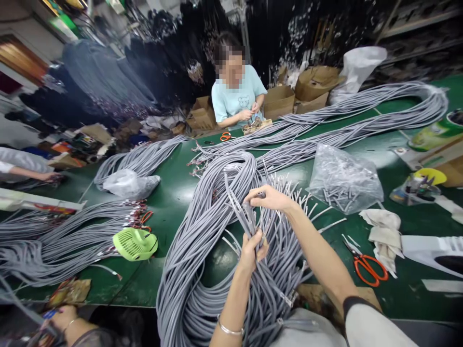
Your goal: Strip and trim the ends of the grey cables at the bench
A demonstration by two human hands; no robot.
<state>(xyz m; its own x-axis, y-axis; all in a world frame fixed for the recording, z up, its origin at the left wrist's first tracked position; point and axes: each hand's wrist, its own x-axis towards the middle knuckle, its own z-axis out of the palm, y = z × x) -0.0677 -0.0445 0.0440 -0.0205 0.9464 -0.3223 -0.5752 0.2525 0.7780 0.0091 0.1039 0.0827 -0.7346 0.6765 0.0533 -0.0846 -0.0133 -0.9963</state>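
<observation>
A large looped bundle of grey cables (188,246) lies in front of me, with many pale cut ends fanned out on its right. My left hand (253,249), with a bangle on the wrist, is closed round a few grey cables that stand up from the bundle. Just above it, the fingers of my right hand (268,197) are curled in round a grey cable, whose end seems to show at the knuckles. Beside the bundle, a clear plastic bag (345,180) holds short grey pieces.
Orange-handled scissors (369,271) and a crumpled cloth (381,231) lie at right on the green table (173,190). A green fan (135,243) stands left. More cable bundles (394,91) stretch across the back, where a co-worker (238,94) sits. Other people's hands show at left.
</observation>
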